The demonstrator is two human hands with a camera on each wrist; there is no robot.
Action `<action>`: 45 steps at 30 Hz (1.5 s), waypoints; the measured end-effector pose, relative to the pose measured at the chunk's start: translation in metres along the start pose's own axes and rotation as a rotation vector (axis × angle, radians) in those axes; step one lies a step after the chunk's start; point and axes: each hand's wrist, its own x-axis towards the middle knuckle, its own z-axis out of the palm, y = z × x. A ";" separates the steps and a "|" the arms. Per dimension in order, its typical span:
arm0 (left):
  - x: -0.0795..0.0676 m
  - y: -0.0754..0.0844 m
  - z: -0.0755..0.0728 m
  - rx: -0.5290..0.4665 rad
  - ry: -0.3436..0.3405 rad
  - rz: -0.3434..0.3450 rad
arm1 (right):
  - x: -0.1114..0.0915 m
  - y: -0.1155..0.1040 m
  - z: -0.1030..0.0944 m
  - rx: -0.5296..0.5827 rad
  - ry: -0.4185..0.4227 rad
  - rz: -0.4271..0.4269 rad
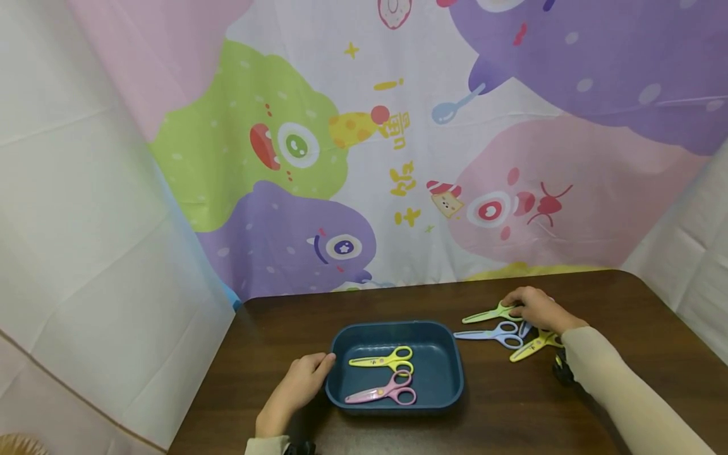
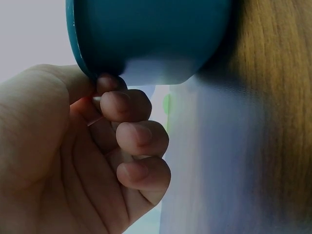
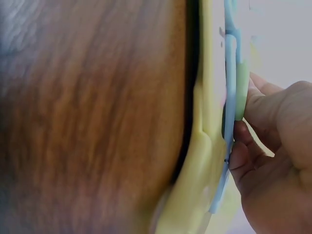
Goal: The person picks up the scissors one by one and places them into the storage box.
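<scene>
My left hand [image 1: 304, 381] grips the left rim of a dark blue tray [image 1: 396, 409], thumb over the rim and fingers curled against the outer wall. In the left wrist view, the hand [image 2: 97, 141] shows at the tray's wall [image 2: 151, 36]. Inside lie yellow scissors [image 1: 375, 362] and pink scissors [image 1: 380, 394]. To the right of the tray, my right hand [image 1: 537, 308] pinches the handle of green scissors [image 1: 483, 315], its fingers partly hiding that handle. In the right wrist view, the thumb is against a green part [image 3: 241, 92].
Light blue scissors [image 1: 483, 335] lie beside the tray, handles near the right hand. Another yellow pair [image 1: 531, 347] lies below that hand, with a blue handle [image 1: 524, 329] partly hidden behind. A printed cloth [image 1: 409, 253] hangs at the back edge of the brown table [image 1: 273, 328].
</scene>
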 end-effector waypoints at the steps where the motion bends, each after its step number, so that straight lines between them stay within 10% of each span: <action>1: 0.000 0.000 0.000 -0.001 0.001 0.001 | 0.000 0.000 0.000 -0.001 -0.002 -0.002; 45: 0.001 0.000 0.000 0.020 -0.002 -0.004 | 0.005 -0.026 -0.002 0.049 0.037 -0.026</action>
